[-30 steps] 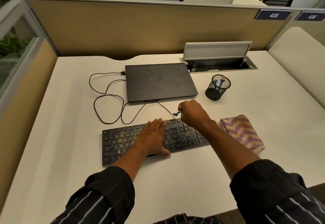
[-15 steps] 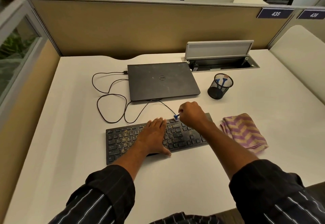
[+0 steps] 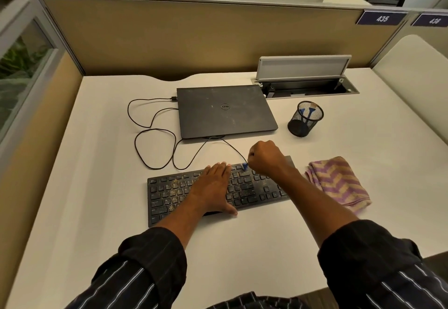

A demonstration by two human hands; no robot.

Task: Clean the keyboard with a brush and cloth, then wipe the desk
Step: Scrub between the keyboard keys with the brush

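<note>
The black keyboard [image 3: 167,193] lies across the middle of the desk [image 3: 97,187], nearer the front edge than the back, its right end angled slightly away from the person. Yellowish grit speckles the keys on its left half. The left hand [image 3: 213,187] lies flat, palm down, on the middle of the keyboard, fingers straight and close together, thumb stretched along the keyboard's near edge. The right hand [image 3: 265,157] is curled into a fist round a small blue brush [image 3: 244,166]. Only the blue tip shows below the knuckles, and it meets the top row of keys just to the right of the left fingertips. A folded cloth [image 3: 339,182] with purple and tan zigzags rests on the desk just beside the keyboard's right end, toward the right edge. Further back sits a closed dark laptop [image 3: 225,112], and a thin black cable [image 3: 155,136] loops across the desk to its left and runs down toward the keyboard. To the right of the laptop stands a black mesh cup [image 3: 305,119] with blue-handled things in it. Behind that, near the back edge, a grey cable-box lid [image 3: 303,66] stands propped open before the tan partition [image 3: 194,37].
</note>
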